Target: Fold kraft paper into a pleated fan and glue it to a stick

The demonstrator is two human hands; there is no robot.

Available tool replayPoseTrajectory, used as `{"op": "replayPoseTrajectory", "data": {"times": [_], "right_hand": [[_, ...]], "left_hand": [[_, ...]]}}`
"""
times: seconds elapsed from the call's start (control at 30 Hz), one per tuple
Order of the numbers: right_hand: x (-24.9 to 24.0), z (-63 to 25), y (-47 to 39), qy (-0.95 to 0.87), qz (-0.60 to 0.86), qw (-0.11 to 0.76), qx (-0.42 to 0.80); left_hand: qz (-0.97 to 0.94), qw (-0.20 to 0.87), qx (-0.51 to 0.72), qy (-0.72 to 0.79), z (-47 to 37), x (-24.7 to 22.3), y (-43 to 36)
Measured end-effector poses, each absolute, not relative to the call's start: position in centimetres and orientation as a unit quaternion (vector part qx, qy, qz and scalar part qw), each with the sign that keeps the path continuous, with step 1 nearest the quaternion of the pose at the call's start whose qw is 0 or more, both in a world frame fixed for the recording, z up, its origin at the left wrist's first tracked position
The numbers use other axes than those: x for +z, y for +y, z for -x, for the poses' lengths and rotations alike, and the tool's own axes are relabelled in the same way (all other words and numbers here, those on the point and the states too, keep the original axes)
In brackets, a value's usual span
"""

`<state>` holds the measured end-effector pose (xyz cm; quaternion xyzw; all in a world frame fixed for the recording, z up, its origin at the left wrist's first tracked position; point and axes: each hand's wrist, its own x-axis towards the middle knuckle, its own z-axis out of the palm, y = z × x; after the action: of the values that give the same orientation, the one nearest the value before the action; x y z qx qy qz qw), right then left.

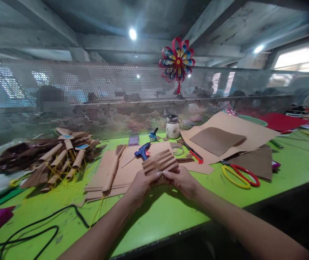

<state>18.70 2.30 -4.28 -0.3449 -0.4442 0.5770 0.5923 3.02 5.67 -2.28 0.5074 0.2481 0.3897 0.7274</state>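
A piece of pleated brown paper [160, 161] is held up over the near edge of the green table, its folds running across it. My left hand [143, 183] grips its lower left side, the thumb pressed on the front. On the lower right, my right hand [184, 181] pinches it the same way, and the two thumb tips almost meet. The fingers behind the paper are hidden. Just beyond it lies a blue glue gun [142, 151] on flat brown paper sheets [100, 178]. A rolled paper piece with a fringed end [114, 169] rests on those sheets, left of my hands.
Red-and-yellow-handled scissors [239, 176] and a red utility knife [197, 156] lie to the right, near large brown paper [251, 131]. A white jug [172, 128] stands at the back. Several finished paper pieces [59, 159] and a black cord [46, 216] occupy the left.
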Motion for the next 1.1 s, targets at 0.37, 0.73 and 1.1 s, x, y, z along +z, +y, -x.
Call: {"op": "replayPoseTrajectory", "data": {"times": [0.37,0.73,1.1], "right_hand": [[-2.6,-22.4,3.7,-0.428,0.473,0.634,0.438],[-0.8,-34.7,8.9,-0.397,0.681,0.557,0.263],[-4.7,-33.9,10.7,-0.503,0.794,0.337,0.045]], "left_hand": [[-0.526,0.626,0.451,0.358,-2.5,-2.4,7.1],[-0.520,0.644,0.435,0.355,-2.5,-2.5,7.1],[-0.498,0.639,0.455,0.368,-2.1,-2.6,7.6]]}}
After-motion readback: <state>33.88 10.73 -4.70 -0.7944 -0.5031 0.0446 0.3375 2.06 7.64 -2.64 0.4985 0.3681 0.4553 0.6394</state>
